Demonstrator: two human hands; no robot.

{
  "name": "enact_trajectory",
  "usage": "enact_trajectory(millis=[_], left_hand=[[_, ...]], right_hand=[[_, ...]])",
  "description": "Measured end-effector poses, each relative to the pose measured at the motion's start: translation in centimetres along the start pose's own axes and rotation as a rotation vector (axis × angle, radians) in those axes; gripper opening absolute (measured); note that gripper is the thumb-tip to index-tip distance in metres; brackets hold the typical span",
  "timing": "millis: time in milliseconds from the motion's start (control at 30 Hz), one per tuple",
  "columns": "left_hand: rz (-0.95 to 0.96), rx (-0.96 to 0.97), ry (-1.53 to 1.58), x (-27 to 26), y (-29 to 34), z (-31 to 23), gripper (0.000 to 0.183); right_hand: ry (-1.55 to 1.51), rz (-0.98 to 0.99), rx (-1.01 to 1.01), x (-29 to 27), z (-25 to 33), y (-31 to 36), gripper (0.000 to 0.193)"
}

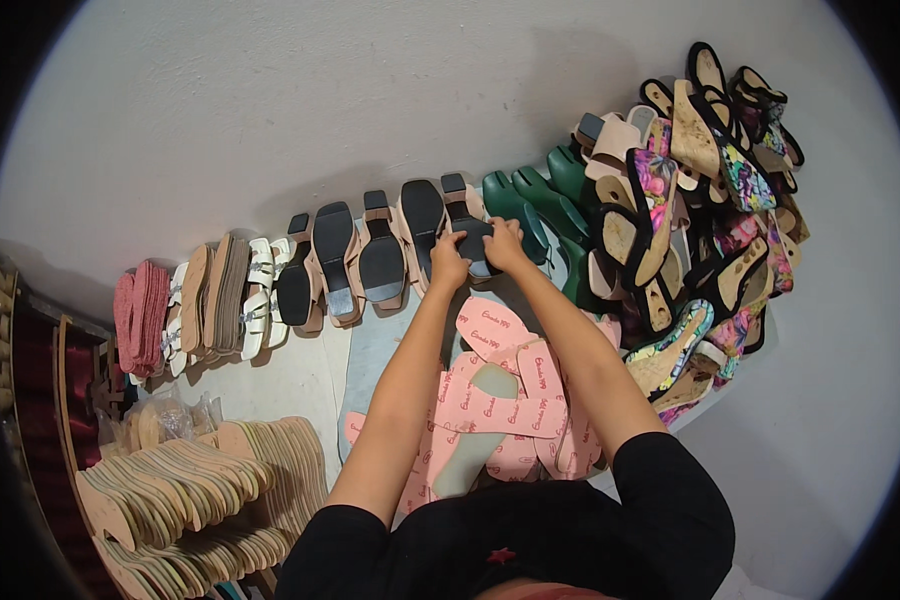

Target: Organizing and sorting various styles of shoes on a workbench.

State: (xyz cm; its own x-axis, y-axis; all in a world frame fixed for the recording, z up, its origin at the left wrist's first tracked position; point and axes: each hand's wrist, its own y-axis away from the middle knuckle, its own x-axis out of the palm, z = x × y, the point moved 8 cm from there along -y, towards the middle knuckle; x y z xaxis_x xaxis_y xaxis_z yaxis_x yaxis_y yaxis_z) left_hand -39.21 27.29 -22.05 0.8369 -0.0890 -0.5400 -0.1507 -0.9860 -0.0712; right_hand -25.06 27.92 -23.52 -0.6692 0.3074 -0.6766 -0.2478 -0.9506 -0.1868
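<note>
My left hand [449, 263] and my right hand [504, 246] grip opposite sides of a block-heeled sandal [474, 240], their fingers on its edges and dark sole. It lies sole up, heel toward the wall, at the right end of a row. Close by on its left is another upturned sandal [421, 210] with a black sole and pinkish-beige sides; several more continue leftward. Dark green shoe lasts [515, 205] lie just right of my right hand. Below my forearms is a loose heap of pink printed insoles [495, 330]. The held sandal's upper is hidden beneath it.
Floral and black wedge sandals [653, 220] are piled high on the right. White strappy sandals [258, 290], tan sole stacks [228, 290] and red-pink soles [142, 315] stand at left. Rows of shoe-shaped boards [175, 490] fill the lower left. A grey wall [370, 90] rises behind.
</note>
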Motion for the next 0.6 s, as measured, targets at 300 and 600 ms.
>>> enact_trajectory(millis=[300, 600], left_hand=[[-0.026, 0.207, 0.033, -0.2, 3.0, -6.7, 0.032], [0.385, 0.272, 0.340, 10.4, 7.7, -14.1, 0.041]], right_hand=[[0.338, -0.620, -0.213, -24.6, 10.2, 8.6, 0.056], [0.256, -0.492, -0.028, -31.6, 0.4, 6.9, 0.040]])
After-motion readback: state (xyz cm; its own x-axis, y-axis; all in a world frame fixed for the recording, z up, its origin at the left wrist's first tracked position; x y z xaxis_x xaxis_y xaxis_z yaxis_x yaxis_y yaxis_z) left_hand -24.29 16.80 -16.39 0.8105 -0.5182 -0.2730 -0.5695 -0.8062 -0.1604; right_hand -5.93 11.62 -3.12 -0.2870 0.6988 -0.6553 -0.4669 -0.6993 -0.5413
